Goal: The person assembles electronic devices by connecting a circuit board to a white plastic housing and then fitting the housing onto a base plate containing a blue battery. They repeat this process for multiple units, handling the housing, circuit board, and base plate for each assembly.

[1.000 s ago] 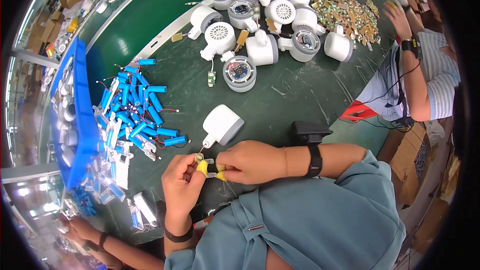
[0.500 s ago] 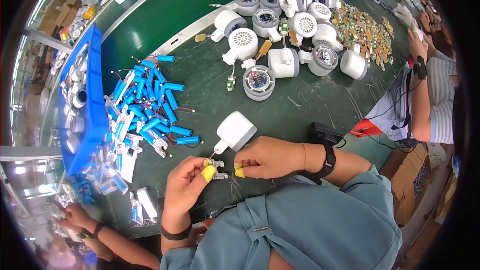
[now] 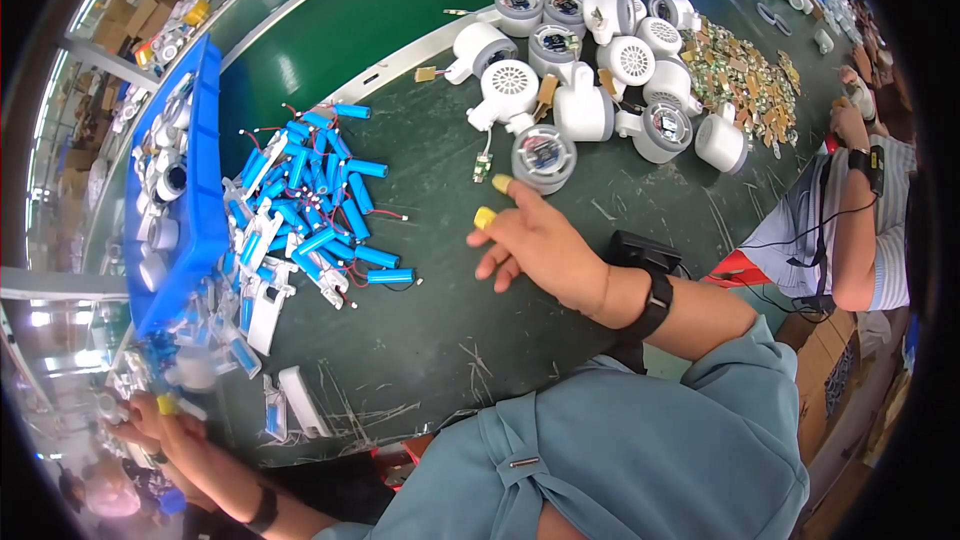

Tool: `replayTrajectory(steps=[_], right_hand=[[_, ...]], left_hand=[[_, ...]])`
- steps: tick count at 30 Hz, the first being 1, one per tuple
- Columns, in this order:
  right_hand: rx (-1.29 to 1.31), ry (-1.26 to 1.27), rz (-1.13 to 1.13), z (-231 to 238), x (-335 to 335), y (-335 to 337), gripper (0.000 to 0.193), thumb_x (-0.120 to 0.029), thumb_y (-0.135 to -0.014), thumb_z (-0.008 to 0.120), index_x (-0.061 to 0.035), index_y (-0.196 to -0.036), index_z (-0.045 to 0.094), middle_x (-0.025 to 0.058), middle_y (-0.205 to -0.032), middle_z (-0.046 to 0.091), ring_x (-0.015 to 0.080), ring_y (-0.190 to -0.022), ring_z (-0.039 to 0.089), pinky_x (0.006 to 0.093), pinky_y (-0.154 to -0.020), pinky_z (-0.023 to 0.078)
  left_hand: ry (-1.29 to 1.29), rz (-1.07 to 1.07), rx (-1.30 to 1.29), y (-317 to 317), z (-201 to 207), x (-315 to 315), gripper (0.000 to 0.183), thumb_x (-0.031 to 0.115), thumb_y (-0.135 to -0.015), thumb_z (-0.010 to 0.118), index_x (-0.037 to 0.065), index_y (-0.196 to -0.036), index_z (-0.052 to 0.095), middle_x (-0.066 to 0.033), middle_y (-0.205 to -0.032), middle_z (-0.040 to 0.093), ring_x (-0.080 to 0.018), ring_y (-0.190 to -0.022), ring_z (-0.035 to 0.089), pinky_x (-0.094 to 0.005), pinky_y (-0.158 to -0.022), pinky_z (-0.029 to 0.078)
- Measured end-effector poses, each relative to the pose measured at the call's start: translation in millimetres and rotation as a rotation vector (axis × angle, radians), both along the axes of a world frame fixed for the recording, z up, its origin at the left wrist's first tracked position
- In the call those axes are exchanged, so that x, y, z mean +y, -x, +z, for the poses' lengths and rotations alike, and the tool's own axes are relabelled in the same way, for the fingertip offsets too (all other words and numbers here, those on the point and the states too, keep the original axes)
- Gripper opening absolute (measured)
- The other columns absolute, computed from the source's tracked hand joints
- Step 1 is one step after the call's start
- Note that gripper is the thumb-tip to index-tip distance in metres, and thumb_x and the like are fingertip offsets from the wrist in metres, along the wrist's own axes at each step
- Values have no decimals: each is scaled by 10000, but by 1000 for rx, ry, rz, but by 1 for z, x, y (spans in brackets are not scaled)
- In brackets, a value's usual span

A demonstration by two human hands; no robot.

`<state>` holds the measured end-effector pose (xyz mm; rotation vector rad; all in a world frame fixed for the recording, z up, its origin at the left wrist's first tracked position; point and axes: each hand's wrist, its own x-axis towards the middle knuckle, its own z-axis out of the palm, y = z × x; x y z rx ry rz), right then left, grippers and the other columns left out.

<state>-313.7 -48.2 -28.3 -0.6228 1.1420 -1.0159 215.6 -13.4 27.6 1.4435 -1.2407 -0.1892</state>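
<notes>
My right hand reaches across the bench with its fingers apart and nothing in them. Yellow covers sit on two of its fingertips, just short of a white housing with a grey ring and a small green circuit board on a wire. At the far lower left, my left hand is stretched out beside a co-worker's hand. One yellow fingertip shows on it; the other fingers are hidden or smeared. Just above it is a blurred white object, and I cannot tell whether the hand touches it.
Blue battery cells with red wires lie heaped left of centre. Several white housings and a pile of small boards cover the back right. A blue crate stands at left. A black device sits by my right wrist.
The white housing and clear plastic piece have left the bench before me. My left hand has swung far left; my right hand has moved up toward the housings and opened.
</notes>
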Motion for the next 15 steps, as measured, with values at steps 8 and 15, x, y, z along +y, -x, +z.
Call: replayTrajectory(steps=[8, 15], right_hand=[[-169, 1, -194, -23, -37, -10, 268, -204, -992, 522, -35, -1199, 522, 125, -1039, 665, 207, -790, 686, 312, -624, 572], [-166, -55, -172, -20, -40, 0, 226, -251, -1009, 545, -57, -1110, 605, 23, -943, 652, 129, -769, 627, 257, -633, 516]], left_hand=[[-284, 347, -222, -62, -33, 29, 196, 161, -947, 605, 24, -1059, 690, -87, -840, 686, -183, -722, 603, -337, -663, 475], [-469, 199, -630, 61, -57, 36, 335, 50, -827, 644, -7, -1155, 611, -161, -1039, 641, -291, -894, 642, -379, -755, 522]])
